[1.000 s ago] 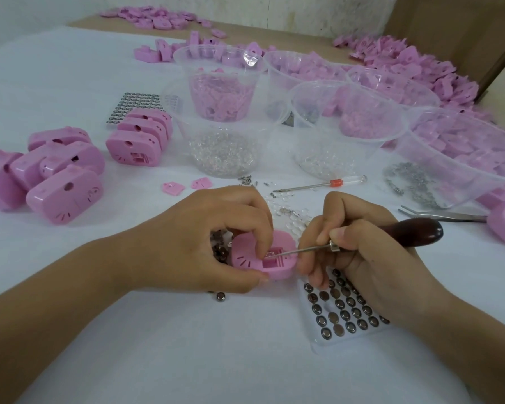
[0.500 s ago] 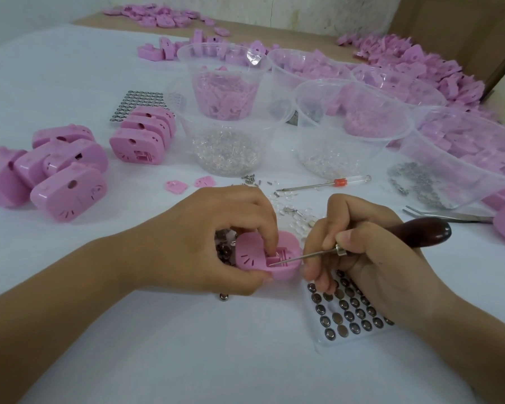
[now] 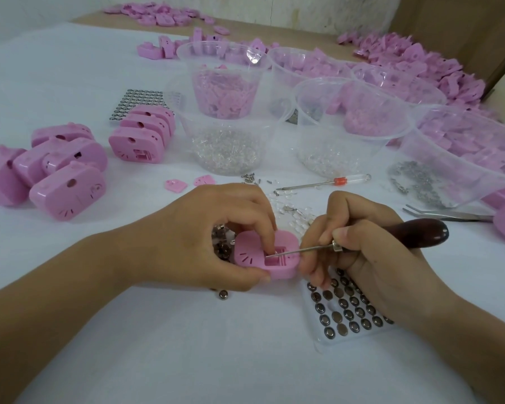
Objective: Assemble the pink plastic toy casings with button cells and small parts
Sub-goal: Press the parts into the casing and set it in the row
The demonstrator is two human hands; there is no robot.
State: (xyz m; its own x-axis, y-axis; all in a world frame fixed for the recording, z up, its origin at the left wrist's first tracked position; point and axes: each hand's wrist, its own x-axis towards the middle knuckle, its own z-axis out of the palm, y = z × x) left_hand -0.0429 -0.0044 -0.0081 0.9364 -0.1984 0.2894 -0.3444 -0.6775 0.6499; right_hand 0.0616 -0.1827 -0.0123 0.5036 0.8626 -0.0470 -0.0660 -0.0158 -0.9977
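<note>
My left hand (image 3: pixel 216 237) grips a pink toy casing (image 3: pixel 251 255) on the white table, thumb along its near edge and a fingertip in its open battery slot. My right hand (image 3: pixel 370 258) holds an awl with a dark wooden handle (image 3: pixel 414 230); its thin metal point reaches into the casing's slot. Under my right hand lies a clear tray of button cells (image 3: pixel 347 313). One loose button cell (image 3: pixel 223 295) lies just below my left hand. A small heap of dark metal parts (image 3: pixel 220 243) is partly hidden behind my left fingers.
Finished pink casings (image 3: pixel 67 193) are heaped at the left, with more (image 3: pixel 142 135) behind. Clear tubs (image 3: pixel 228 147) of transparent beads and pink parts stand across the middle. A small screwdriver (image 3: pixel 327 183), tweezers (image 3: pixel 446 214), loose screws and a second sheet of cells (image 3: pixel 137 103) lie around.
The awl tip has slid further left into the casing's slot, and the casing has tilted slightly in my left hand. Both hands keep their hold.
</note>
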